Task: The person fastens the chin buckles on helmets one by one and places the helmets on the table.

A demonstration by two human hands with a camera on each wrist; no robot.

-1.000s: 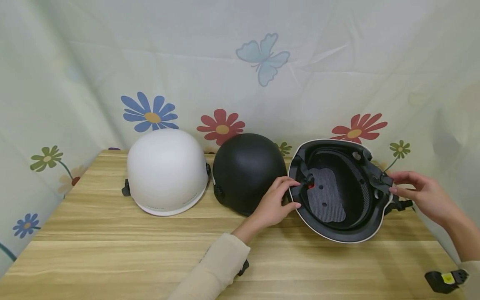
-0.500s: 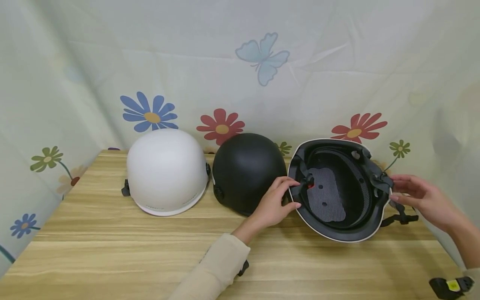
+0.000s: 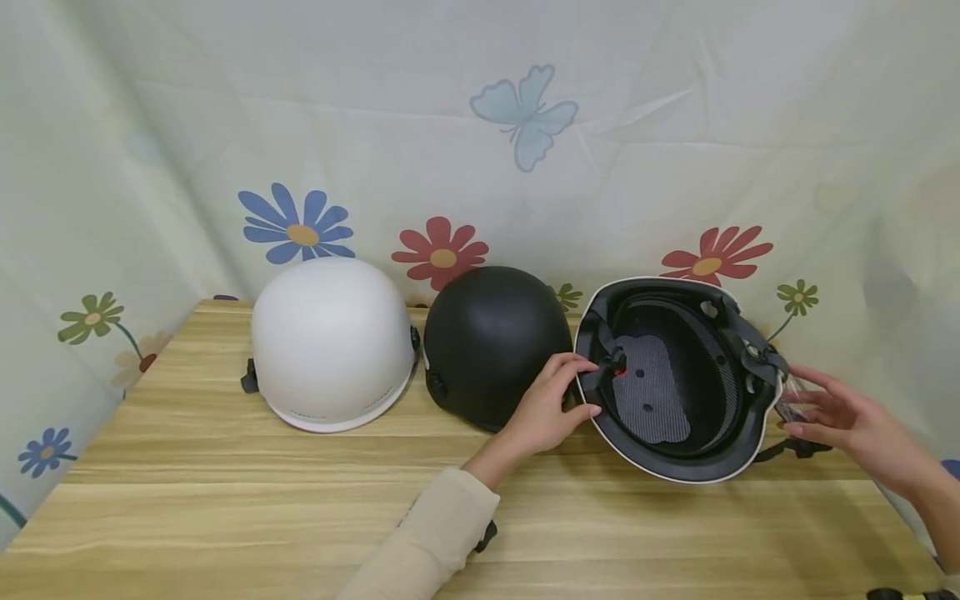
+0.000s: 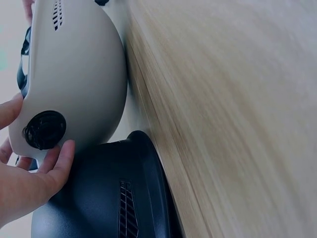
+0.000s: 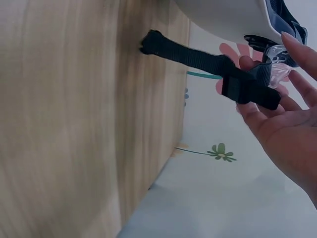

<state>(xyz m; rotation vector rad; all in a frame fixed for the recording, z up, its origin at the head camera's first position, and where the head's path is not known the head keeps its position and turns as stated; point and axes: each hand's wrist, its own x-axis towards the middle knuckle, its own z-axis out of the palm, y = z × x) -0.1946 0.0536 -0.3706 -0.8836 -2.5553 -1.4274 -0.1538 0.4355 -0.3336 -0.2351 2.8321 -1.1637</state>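
An upturned white helmet [image 3: 686, 481] shows its black padded inside at the right of the table. My left hand [image 3: 551, 408] grips its left rim, thumb below and fingers above. In the left wrist view, that hand's fingertips lie beside a round black knob [image 4: 45, 130] on the shell. At the opposite rim, my right hand [image 3: 862, 425] has its fingers curled about the black chin strap [image 5: 198, 57], which hangs down with a buckle end. Among those fingers shows a clear plastic piece [image 5: 280, 72]. A black helmet [image 3: 495, 342] stands dome-up, close against the white one.
Another white helmet [image 3: 330, 342] stands dome-up at the left. All rest on a wood-grain table [image 3: 262, 517]. Behind the table hangs a pale curtain [image 3: 637, 125] printed with flowers and a butterfly.
My right hand has shifted slightly right and down from the rim, and the strap now hangs lower beside the helmet. The left hand and the helmets have stayed in place.
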